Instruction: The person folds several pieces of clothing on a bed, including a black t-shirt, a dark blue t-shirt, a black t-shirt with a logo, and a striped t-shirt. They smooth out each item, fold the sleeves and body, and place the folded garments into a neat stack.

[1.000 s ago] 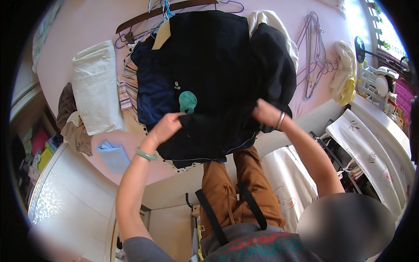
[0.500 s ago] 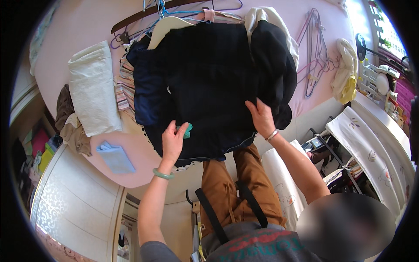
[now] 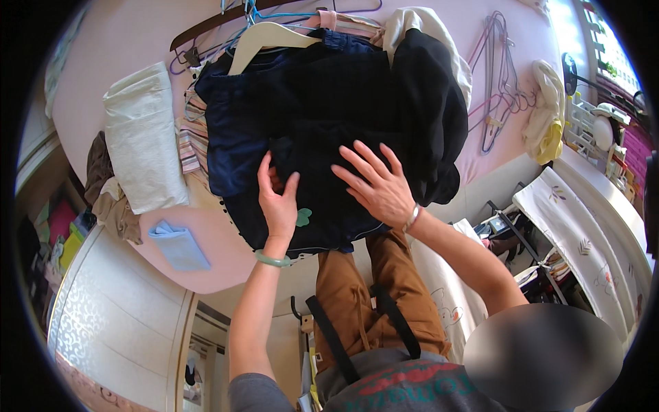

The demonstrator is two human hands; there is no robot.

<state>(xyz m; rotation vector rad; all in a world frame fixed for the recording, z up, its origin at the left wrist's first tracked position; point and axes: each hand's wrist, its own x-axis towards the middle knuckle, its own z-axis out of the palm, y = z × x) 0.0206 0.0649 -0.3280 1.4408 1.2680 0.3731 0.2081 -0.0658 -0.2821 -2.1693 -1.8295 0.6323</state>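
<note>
A black garment (image 3: 329,154) lies folded over a pile of dark clothes. My left hand (image 3: 278,206) curls its fingers at the garment's left edge, thumb apart, with cloth partly hiding the fingertips. My right hand (image 3: 381,189) rests spread and flat on the black cloth, holding nothing. Beside my left hand, a small green clover-shaped piece (image 3: 303,218) shows against the black. Underneath lies a navy garment (image 3: 237,144) on a pale wooden hanger (image 3: 264,40). Another black garment (image 3: 429,117) is bunched on the right of the pile.
Left of the pile are a folded white cloth (image 3: 144,137), a light blue folded cloth (image 3: 178,244) and brown clothes (image 3: 113,199). Purple wire hangers (image 3: 491,82) lie to the right on the pink bed (image 3: 473,161). A covered rack (image 3: 570,233) stands beyond the bed's edge.
The black garment's upper part has come down toward me, uncovering the hanger and a navy waistband. My right hand has moved left and spread open; my left has moved up slightly.
</note>
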